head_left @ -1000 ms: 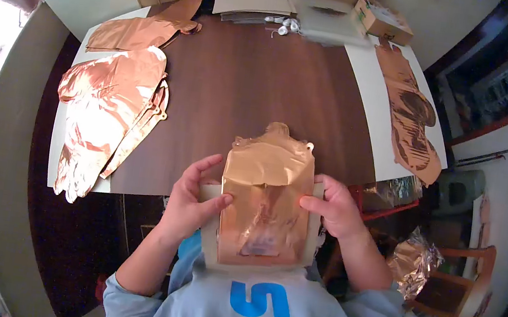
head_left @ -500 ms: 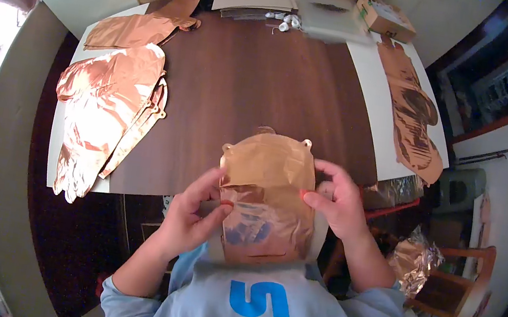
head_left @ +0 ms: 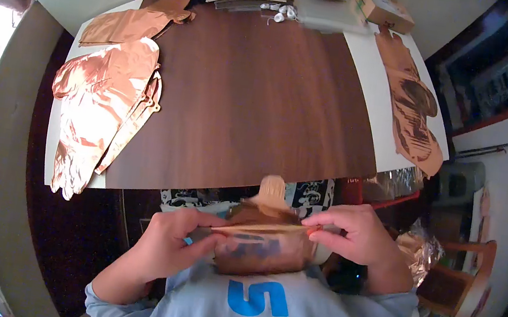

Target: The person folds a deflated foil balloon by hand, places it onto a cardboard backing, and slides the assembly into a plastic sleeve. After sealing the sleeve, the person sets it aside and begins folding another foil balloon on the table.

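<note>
A flat, uninflated copper-coloured foil balloon is held in front of my chest, just off the table's near edge. It bends along a crease between my hands, and the lower part hangs toward my shirt. A narrow end of foil sticks up beyond the crease. My left hand pinches the left side between thumb and fingers. On the right side, my right hand pinches the same crease, thumb below and forefinger above. Motion blurs the foil's middle.
The brown table carries more flat copper foil balloons at left and another copper foil piece at right. Along the back are a cardboard box and white coiled items. A wooden chair stands at right, with crumpled foil beside it.
Both hands have lowered toward my chest. The balloon has turned from facing me to nearly edge-on and bent between my hands. The view has shifted slightly.
</note>
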{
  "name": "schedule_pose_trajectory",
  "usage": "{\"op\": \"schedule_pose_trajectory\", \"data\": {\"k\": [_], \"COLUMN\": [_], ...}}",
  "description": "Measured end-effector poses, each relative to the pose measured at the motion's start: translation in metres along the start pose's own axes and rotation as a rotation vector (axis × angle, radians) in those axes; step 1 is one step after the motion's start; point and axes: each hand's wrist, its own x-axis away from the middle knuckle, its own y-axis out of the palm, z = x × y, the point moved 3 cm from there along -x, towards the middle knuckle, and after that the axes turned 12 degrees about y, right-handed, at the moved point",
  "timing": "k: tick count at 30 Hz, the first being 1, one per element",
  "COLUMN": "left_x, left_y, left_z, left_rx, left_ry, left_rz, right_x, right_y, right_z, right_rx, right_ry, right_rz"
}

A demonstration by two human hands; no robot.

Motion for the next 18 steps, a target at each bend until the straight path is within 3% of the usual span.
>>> {"op": "schedule_pose_trajectory", "data": {"k": [3,6,9,10,12,14,18], "left_x": [0.011,0.014,0.005,-0.007,-0.046,-0.084,-0.123], "left_y": [-0.004,-0.011,-0.017,-0.016,-0.020,-0.023,-0.024], "left_z": [0.007,0.026,0.016,0.003,-0.031,-0.057,-0.095], "left_rx": [-0.020,-0.005,0.078,0.024,0.063,-0.054,-0.408], "left_ry": [0.035,0.157,0.116,0.085,-0.217,-0.257,-0.085], "left_rz": [-0.085,-0.124,-0.086,-0.012,-0.085,-0.131,-0.046], "right_x": [0.009,0.015,-0.005,-0.025,-0.075,-0.124,-0.183], "right_y": [-0.005,-0.011,-0.019,-0.021,-0.028,-0.030,-0.039], "right_z": [-0.015,-0.029,-0.025,-0.017,0.009,0.036,0.053], "right_rx": [0.055,0.089,0.133,0.114,0.134,0.145,0.318], "right_ry": [0.035,-0.087,-0.133,-0.009,0.111,0.190,0.283], "right_rz": [-0.086,-0.206,-0.200,-0.204,-0.265,-0.247,-0.234]}}
